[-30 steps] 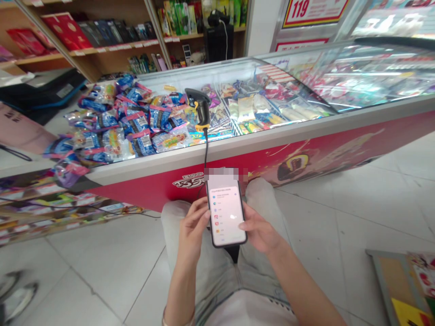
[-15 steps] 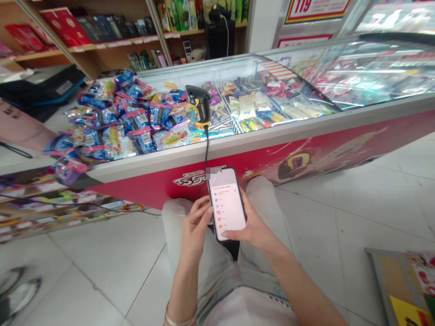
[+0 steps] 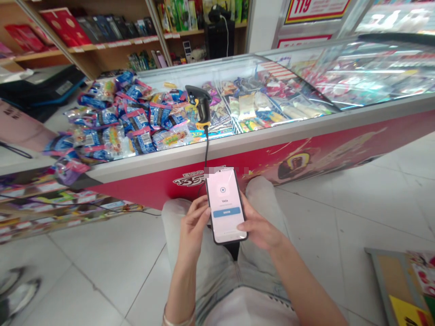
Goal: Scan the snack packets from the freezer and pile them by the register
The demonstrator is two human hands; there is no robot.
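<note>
A smartphone (image 3: 225,222) with a lit, pale pink screen is held upright over my lap. The screen shows a round icon, a short word and a blue button. My left hand (image 3: 194,222) grips the phone's left edge, thumb along the side and fingers curled behind. On the other side my right hand (image 3: 258,225) supports the lower right edge, its thumb over the bottom right of the screen. The fingers behind the phone are partly hidden. Beyond the phone, a black and yellow barcode scanner (image 3: 202,108) lies on the freezer's glass top, its cable hanging down the front.
A chest freezer (image 3: 156,159) with a red front stretches across in front of my knees. Many blue snack packets (image 3: 136,118) are heaped on its left end. A pink cup (image 3: 23,127) lies at far left, near shelves (image 3: 98,44). A grey-edged display box (image 3: 384,276) stands at lower right.
The phone's screen has switched from a list of icons to a page with a blue button. My right thumb has shifted right from the screen's bottom left, and the phone sits slightly lower.
</note>
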